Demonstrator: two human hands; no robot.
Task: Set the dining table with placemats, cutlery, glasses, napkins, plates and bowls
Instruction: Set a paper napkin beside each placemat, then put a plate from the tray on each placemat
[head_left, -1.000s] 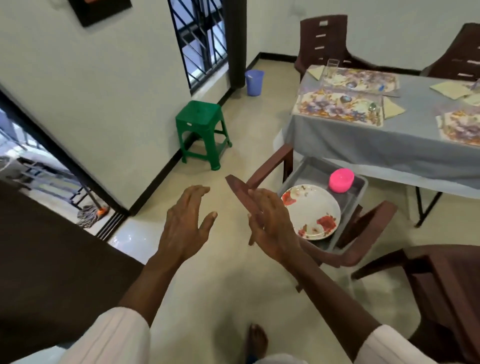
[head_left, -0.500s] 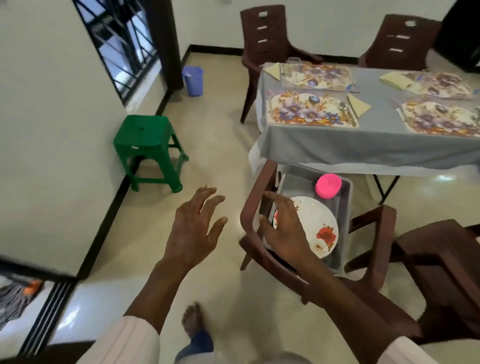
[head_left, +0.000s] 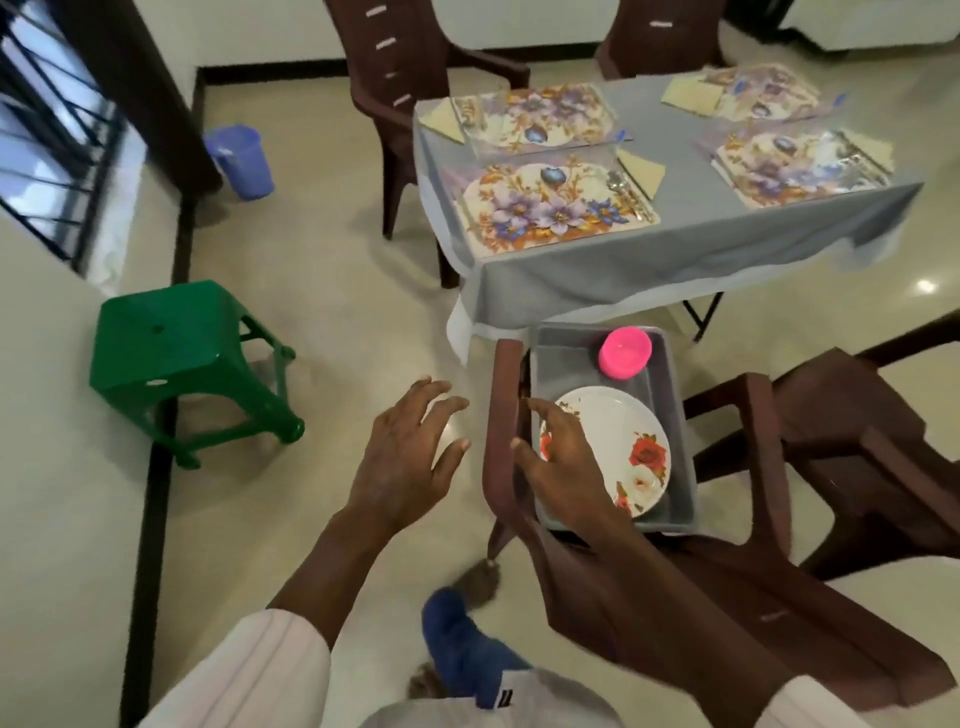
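Hands empty, fingers spread: left hand (head_left: 410, 457) hovered beside chair arm (head_left: 504, 395), right hand (head_left: 566, 467) over plate (head_left: 618, 421) in tub (head_left: 681, 441); pink bowl (head_left: 625, 352) lay beyond. Ahead, tabletop (head_left: 685, 213) had placemats (head_left: 550, 208), napkins (head_left: 641, 171), cutlery (head_left: 621, 184); plates and bowls were not yet out.

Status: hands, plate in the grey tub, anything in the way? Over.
Hands: left hand open above floor, right hand open over plate in grey tub. Beyond plate, pink bowl. Brown chair armrest beside right hand.

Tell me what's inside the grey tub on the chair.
A floral plate and a pink bowl lie in the grey tub. The right hand covers the plate's left edge; anything beneath the plate is hidden.
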